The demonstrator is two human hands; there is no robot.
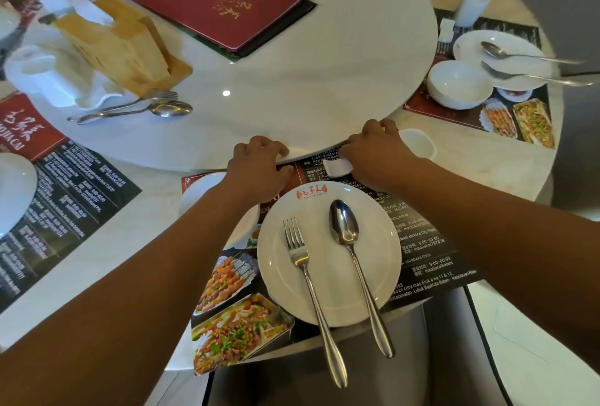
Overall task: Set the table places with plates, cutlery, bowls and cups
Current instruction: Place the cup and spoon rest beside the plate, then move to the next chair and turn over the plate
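Observation:
A white plate (328, 279) lies on the printed placemat (233, 324) right in front of me, with a fork (308, 288) and a spoon (354, 263) resting across it. My left hand (259, 168) and my right hand (373, 155) both grip the near rim of the round white turntable (292, 87). A white bowl (201, 194) sits partly hidden under my left forearm. A small white chopstick rest (337, 168) lies beside my right hand, and a white cup (418, 142) stands just beyond it.
On the turntable lie a red menu (211, 0), a wooden holder (123, 39) with wrapped items, plus a loose fork and spoon (156, 108). To the right is a set place with a plate (500, 58), bowl (457, 84) and cup (472, 4). Another plate (13, 191) shows at left.

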